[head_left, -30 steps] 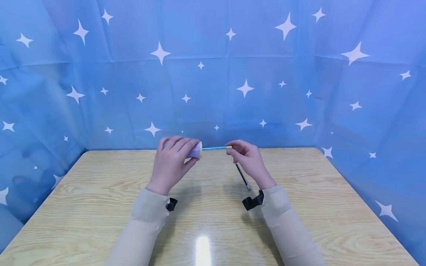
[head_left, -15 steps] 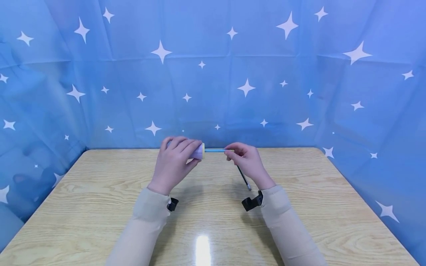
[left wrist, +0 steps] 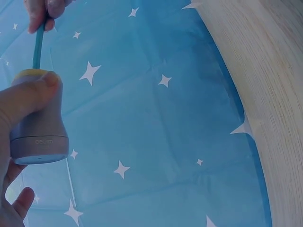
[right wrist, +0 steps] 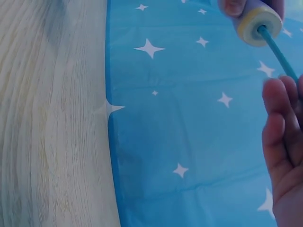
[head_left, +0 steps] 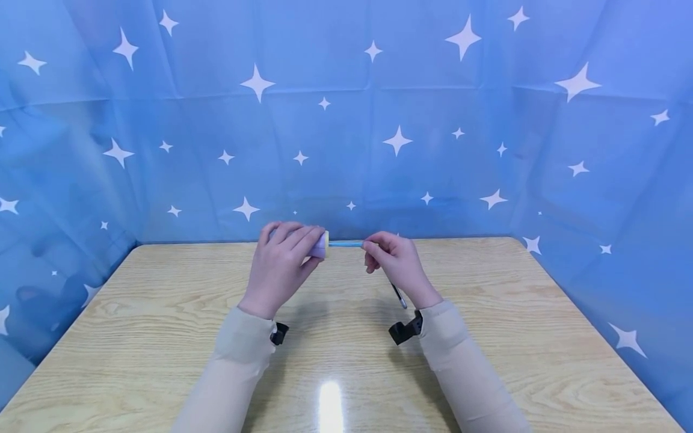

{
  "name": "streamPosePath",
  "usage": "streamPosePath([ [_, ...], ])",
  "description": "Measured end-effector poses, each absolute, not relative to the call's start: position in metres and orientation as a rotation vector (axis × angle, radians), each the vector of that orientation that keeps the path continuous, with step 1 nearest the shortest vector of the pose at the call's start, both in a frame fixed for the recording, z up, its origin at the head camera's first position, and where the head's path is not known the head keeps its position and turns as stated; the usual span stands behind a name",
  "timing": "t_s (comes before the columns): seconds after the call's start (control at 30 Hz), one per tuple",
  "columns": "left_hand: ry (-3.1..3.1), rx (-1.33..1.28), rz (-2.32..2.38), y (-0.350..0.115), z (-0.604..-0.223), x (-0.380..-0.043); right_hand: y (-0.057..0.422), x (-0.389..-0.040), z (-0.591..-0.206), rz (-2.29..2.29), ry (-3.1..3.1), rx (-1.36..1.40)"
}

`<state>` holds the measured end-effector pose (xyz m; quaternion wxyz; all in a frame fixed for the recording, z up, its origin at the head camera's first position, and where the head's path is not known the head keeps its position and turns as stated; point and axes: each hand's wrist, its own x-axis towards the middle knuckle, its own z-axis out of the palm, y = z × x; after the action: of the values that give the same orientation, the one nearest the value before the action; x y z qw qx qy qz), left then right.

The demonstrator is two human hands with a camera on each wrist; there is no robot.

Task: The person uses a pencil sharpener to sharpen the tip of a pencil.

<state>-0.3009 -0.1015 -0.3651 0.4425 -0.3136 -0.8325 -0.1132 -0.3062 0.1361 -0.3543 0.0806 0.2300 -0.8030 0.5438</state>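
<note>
My left hand [head_left: 278,264] grips a small purple pencil sharpener [head_left: 320,248] with a yellow rim, held sideways above the table. In the left wrist view the thumb presses on the side of the sharpener [left wrist: 40,116], near its rim. A blue pencil [head_left: 345,244] runs from the sharpener's hole across to my right hand [head_left: 397,260]. The thumb and fingertips of that hand pinch the pencil, hiding its far end. The right wrist view shows the pencil [right wrist: 278,54] entering the pale, round end of the sharpener.
A dark pencil [head_left: 400,297] lies on the wooden table [head_left: 162,337], partly hidden behind the right hand. A blue curtain [head_left: 346,150] with white stars stands behind the table and along both sides.
My right fingers have shifted slightly left, closer to the sharpener, and the pencil's yellow end has gone out of sight. The left hand keeps its hold almost in place.
</note>
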Motion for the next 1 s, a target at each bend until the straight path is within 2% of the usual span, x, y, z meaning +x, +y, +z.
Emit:
streamPosePath([
  [0.2, -2.072, -0.771, -0.265, -0.102, -0.366, -0.301, 0.14, -0.327, -0.375, 1.697, -2.408, 0.646],
  [0.67, -2.043, -0.797, -0.216, -0.098, -0.362, -0.299, 0.146, -0.325, -0.366, 2.153, -2.464, 0.46],
  [0.8, -2.059, -0.777, -0.228, -0.099, -0.361, -0.299, 0.145, -0.324, -0.365, 2.093, -2.47, 0.511],
  [1.0, -2.074, -0.744, -0.293, -0.105, -0.361, -0.3, 0.146, -0.323, -0.365, 1.733, -2.49, 0.654],
])
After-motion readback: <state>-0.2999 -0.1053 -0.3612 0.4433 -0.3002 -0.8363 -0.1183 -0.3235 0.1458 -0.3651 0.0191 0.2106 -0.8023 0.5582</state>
